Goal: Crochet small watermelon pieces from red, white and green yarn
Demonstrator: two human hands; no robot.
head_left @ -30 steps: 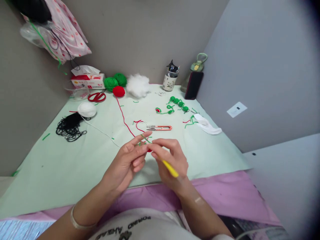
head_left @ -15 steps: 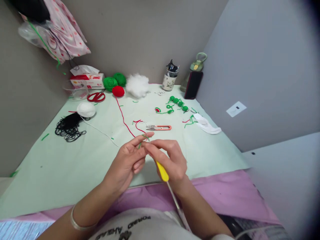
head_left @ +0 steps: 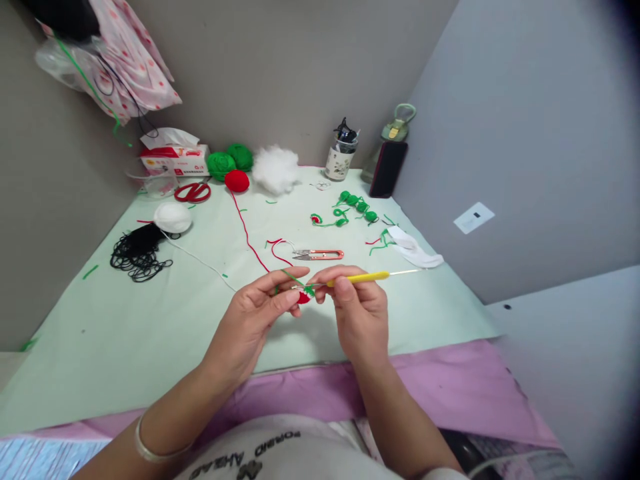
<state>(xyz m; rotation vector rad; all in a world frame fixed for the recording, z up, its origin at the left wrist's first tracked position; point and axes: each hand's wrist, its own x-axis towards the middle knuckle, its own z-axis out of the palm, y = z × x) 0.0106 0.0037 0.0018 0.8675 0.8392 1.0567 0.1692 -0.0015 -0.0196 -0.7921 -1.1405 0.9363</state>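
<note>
My left hand (head_left: pixel 255 313) pinches a small crocheted piece (head_left: pixel 305 295), red below with white and green along its top. Green yarn (head_left: pixel 291 275) runs over the left index finger to it. In my right hand (head_left: pixel 361 313) is a crochet hook with a yellow handle (head_left: pixel 363 278), held nearly level, its metal tip at the green edge of the piece. The hook's thin rear end points right. Just beyond my hands lie orange-handled thread snips (head_left: pixel 320 255) and loose red yarn (head_left: pixel 250 241).
Along the back stand a tissue box (head_left: pixel 183 160), green yarn balls (head_left: pixel 221 165), a red ball (head_left: pixel 237 181), white stuffing (head_left: pixel 276 170), a pen cup (head_left: pixel 340 160) and a phone (head_left: pixel 389 169). Black yarn (head_left: pixel 140 252) and a white ball (head_left: pixel 173 217) lie left; green crocheted pieces (head_left: pixel 361 207) right.
The hook has swung from slanting down toward my body to nearly level, pointing right. My right hand has turned and shifted slightly right. The red piece now shows between my hands.
</note>
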